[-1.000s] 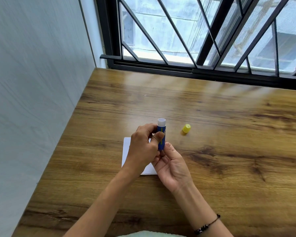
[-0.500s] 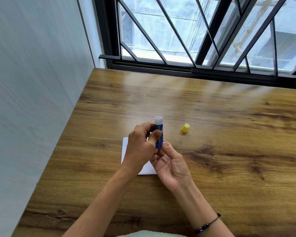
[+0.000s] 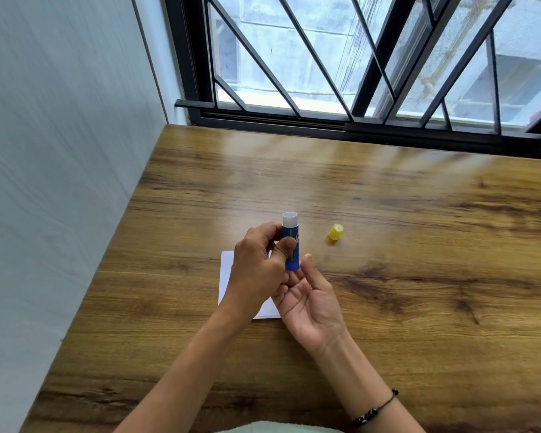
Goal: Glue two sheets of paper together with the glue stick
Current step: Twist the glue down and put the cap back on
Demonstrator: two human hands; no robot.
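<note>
Fingers of the left hand (image 3: 256,273) clamp the uncapped glue stick (image 3: 291,245) upright above the paper (image 3: 227,276) near the table's (image 3: 419,245) left edge, right hand (image 3: 313,303) loosely open at its base.

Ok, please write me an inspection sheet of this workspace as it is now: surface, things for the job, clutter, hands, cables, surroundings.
Surface: brown wood-grain table, bare apart from the job's things.
Job's things: blue cylindrical glue stick, uncapped, upright, white tip up; small yellow plastic cap on the table to its right, apart from it; white paper lying flat under the hands, sheet count cannot be told.
Clutter: nothing seen.
Hands: left hand grips the stick's body; right hand palm up at its base, fingers open.
Cables: nothing seen.
Surroundings: pale wall on the left; black-barred window behind the table.
</note>
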